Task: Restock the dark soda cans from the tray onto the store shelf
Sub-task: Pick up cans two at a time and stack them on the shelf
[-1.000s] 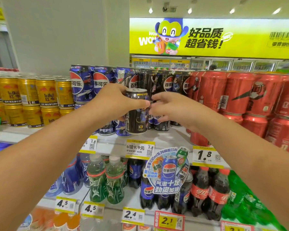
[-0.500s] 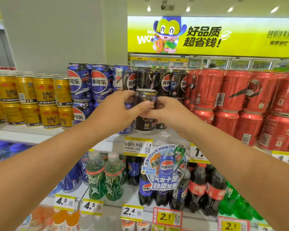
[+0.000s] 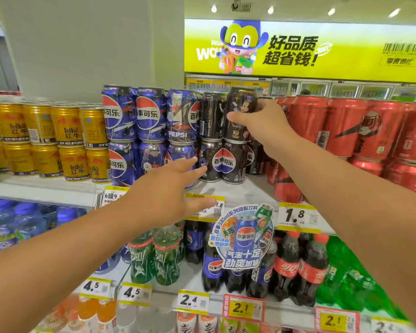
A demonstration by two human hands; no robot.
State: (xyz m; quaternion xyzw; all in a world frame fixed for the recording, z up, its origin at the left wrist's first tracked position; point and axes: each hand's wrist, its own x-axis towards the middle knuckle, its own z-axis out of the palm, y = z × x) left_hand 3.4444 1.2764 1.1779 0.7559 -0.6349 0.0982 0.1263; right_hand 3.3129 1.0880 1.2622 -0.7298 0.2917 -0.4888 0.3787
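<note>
My right hand (image 3: 262, 123) grips a dark soda can (image 3: 240, 104) with a cartoon figure on it, holding it upright on top of the lower row of dark cans (image 3: 233, 162) on the store shelf (image 3: 247, 188). Another dark can (image 3: 210, 116) stands in the upper row just left of it. My left hand (image 3: 168, 188) hovers lower, in front of the shelf edge, fingers spread and holding nothing. The tray is out of view.
Blue Pepsi cans (image 3: 135, 114) stand stacked to the left, gold Red Bull cans (image 3: 65, 140) further left, red cola cans (image 3: 346, 128) to the right. Price tags (image 3: 296, 216) line the shelf edge. Bottles (image 3: 298, 267) fill the shelf below.
The dark can went from my left hand to my right, which lifted it up onto the upper row. My left hand let go and dropped back toward the shelf edge.
</note>
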